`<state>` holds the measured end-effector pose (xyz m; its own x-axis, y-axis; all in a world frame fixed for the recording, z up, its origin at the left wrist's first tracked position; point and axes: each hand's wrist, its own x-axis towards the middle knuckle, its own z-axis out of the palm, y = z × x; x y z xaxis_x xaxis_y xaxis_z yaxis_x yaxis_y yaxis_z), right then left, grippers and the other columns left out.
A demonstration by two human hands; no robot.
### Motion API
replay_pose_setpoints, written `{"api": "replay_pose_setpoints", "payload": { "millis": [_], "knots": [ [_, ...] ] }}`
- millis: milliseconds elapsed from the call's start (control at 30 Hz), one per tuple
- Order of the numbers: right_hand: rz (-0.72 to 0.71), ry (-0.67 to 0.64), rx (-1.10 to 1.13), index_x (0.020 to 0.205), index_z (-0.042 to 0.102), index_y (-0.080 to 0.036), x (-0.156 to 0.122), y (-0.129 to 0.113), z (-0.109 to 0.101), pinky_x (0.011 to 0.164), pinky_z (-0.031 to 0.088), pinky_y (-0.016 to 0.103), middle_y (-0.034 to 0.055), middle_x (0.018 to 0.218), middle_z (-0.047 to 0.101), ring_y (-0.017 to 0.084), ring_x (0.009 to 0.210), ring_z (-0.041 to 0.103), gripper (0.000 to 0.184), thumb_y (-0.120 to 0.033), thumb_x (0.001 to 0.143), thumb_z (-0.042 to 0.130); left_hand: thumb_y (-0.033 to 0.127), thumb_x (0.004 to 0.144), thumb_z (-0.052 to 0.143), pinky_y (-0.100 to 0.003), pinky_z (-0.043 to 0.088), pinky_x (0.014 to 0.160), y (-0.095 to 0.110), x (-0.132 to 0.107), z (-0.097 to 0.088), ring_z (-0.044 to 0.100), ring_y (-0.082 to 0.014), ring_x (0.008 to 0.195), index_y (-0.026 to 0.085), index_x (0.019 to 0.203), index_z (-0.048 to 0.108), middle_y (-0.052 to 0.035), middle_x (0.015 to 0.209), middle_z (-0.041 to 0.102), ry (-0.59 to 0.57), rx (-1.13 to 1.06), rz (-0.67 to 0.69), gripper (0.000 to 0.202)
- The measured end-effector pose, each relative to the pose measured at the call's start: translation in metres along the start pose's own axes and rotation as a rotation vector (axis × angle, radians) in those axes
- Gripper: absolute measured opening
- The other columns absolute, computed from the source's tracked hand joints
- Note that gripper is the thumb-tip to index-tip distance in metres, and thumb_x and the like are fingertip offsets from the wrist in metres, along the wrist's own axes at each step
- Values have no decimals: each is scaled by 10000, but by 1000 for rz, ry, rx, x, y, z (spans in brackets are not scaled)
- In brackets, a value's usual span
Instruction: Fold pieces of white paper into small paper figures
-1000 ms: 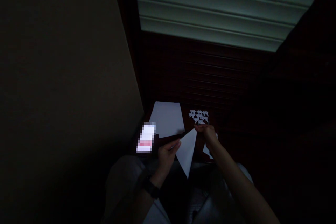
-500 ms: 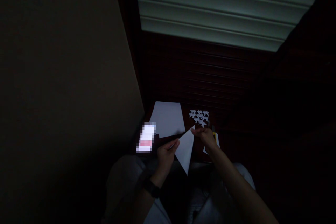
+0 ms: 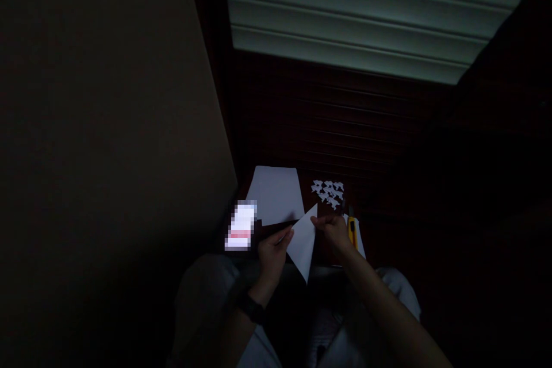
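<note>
A white sheet folded into a triangle [image 3: 304, 241] hangs between my hands over my lap, one point down. My left hand [image 3: 273, 253] pinches its left edge; a dark watch sits on that wrist. My right hand [image 3: 334, 231] pinches the upper right corner of the same triangle. The room is very dark, so fingers show only in outline.
A flat white paper sheet [image 3: 276, 195] lies on the dark table behind my hands. Several small folded white paper pieces [image 3: 328, 192] cluster to its right. A yellow utility knife [image 3: 352, 230] rests on another white scrap. A lit phone screen [image 3: 240, 225] glows at left.
My right hand has moved left and down along the triangle's top corner, uncovering the yellow knife. The triangle has tipped slightly. My left hand has held its place.
</note>
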<state>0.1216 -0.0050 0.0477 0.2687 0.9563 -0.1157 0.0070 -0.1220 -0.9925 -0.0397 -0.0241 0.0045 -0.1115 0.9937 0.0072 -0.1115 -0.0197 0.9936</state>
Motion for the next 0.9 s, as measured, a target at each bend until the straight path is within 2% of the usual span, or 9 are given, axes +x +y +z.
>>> {"api": "replay_pose_setpoints", "payload": {
  "millis": [100,367,533,733,900],
  "knots": [
    [-41,59,-32,544,617,-127,0,4,1,467,366,234,26,512,597,125,469,496,299,-421,571,662,350,674,632,-349,500,768,2,-1,1,618,-246,868,141,952,655,-92,938,667,0,-21,-5,349],
    [-55,112,-39,588,644,-112,0,16,4,474,356,233,39,554,619,131,492,508,350,-462,582,651,356,661,637,-342,495,775,6,-1,5,617,-239,869,140,936,660,-92,939,666,34,-62,-6,351],
    [-31,74,-17,631,663,-112,-5,18,4,473,353,234,58,607,639,147,525,526,362,-471,597,641,352,660,640,-344,494,773,7,-2,4,616,-240,873,141,952,654,-91,945,665,36,-57,-13,360],
    [-17,103,-47,648,667,-107,-8,22,4,500,362,240,53,604,637,146,535,524,361,-464,595,648,357,660,640,-346,499,760,6,-2,5,621,-239,856,143,944,658,-93,934,668,45,-58,-5,356],
    [-7,75,-22,554,633,-112,-12,23,5,485,352,236,36,538,612,132,494,503,359,-470,573,664,366,674,627,-349,502,747,4,-2,5,625,-235,838,140,965,648,-96,932,669,53,-62,-6,369]
  ]
}}
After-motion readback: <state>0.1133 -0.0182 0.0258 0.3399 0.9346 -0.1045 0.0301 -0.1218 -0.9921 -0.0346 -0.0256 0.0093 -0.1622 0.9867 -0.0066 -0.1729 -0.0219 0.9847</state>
